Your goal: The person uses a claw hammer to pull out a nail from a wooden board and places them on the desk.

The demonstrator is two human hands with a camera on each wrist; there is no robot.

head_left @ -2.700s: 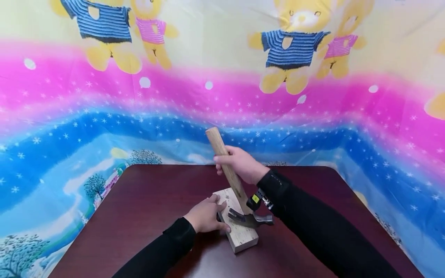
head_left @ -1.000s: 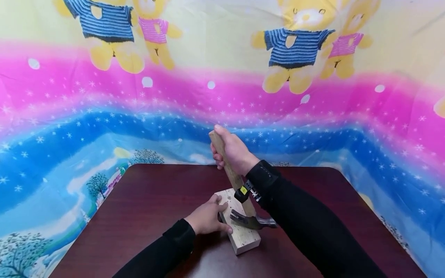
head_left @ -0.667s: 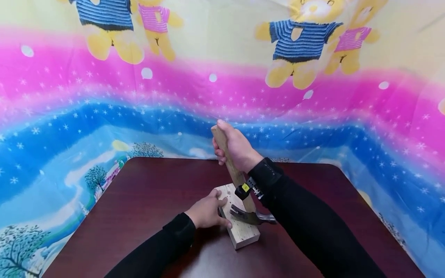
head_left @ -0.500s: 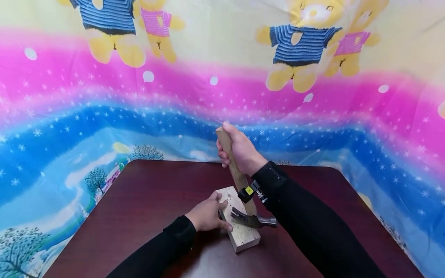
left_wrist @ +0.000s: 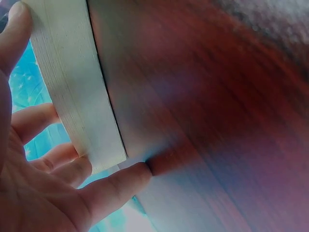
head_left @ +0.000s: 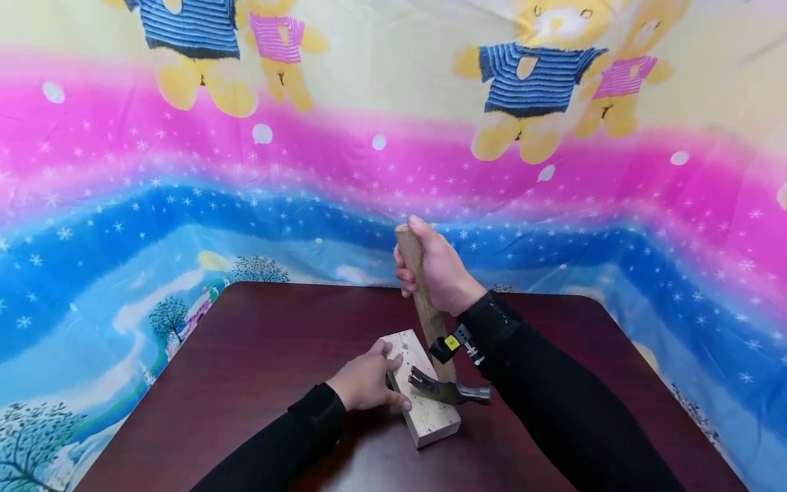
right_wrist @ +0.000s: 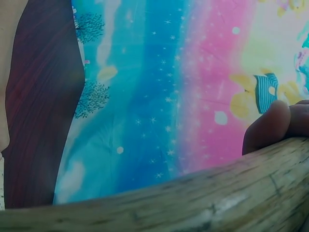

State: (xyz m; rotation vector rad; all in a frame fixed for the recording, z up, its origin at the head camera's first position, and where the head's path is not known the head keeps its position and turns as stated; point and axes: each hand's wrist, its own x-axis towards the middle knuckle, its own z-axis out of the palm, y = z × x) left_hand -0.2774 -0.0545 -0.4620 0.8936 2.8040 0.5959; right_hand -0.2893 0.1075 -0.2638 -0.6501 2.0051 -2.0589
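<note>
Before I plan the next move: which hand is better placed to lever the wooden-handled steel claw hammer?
The right hand, I'd judge: it grips the tan wooden handle near its top end, giving leverage. The left hand is spread against the pale rectangular wooden block, likely steadying it.

room: table (head_left: pixel 264 348) beyond left hand (head_left: pixel 367 384); obstacle: hammer head (head_left: pixel 447 392) over wooden block (head_left: pixel 430 415)

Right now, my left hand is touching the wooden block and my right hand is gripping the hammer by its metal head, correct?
Not quite: the head view shows your right hand gripping the hammer by its wooden handle. Your left hand is indeed touching the wooden block.
</note>
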